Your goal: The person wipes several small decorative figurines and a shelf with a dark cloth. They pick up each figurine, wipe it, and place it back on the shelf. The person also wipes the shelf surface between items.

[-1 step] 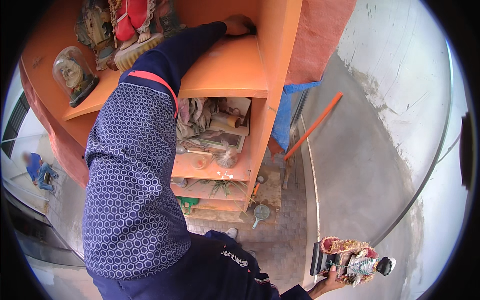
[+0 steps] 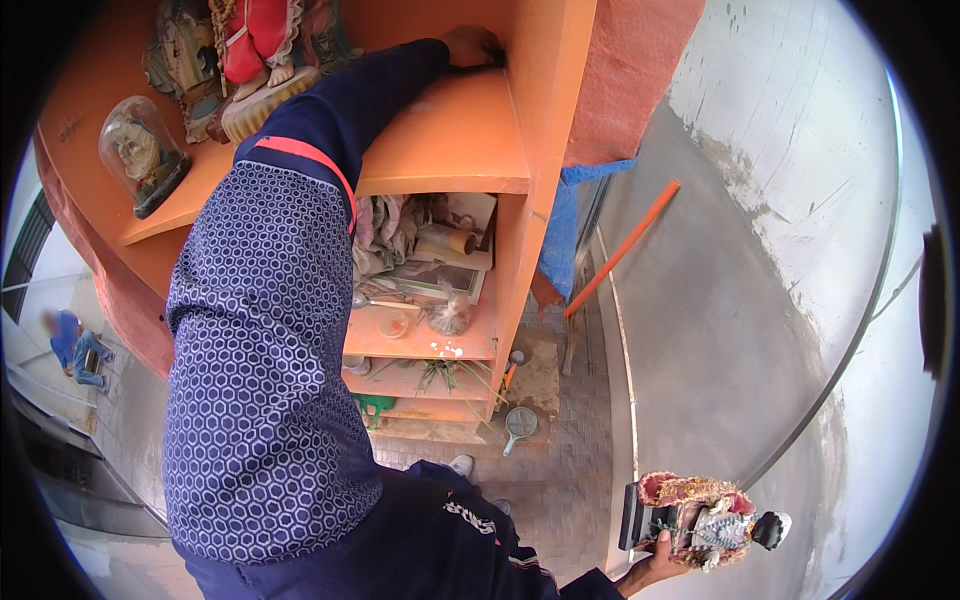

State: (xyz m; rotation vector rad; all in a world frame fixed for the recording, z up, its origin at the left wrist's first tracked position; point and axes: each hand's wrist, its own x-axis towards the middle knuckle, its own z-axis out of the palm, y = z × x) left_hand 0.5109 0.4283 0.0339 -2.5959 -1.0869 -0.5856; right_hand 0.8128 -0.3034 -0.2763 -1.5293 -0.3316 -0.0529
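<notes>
My left arm, in a patterned navy sleeve, stretches up into an orange cabinet (image 2: 555,150). My left hand (image 2: 472,45) is down on its upper shelf (image 2: 460,130) at the right inner corner, fingers curled over something dark that I cannot make out. At lower right, my right hand (image 2: 652,570) grips a dressed statuette (image 2: 705,520), tilted on its side, its head pointing right. It has red and gold robes, white cloth, greenish beads and a black base. Left of my left arm stand a glass-domed figurine (image 2: 140,150) and a larger red-clothed statue (image 2: 255,45).
Lower shelves hold crumpled cloth (image 2: 378,235), pictures (image 2: 440,275), a plastic bag (image 2: 450,315) and dried grass (image 2: 440,375). A dustpan-like pale blue thing (image 2: 520,425) lies on the tiled floor. An orange pole (image 2: 625,245) leans by the grey wall. A person (image 2: 75,345) sits far left.
</notes>
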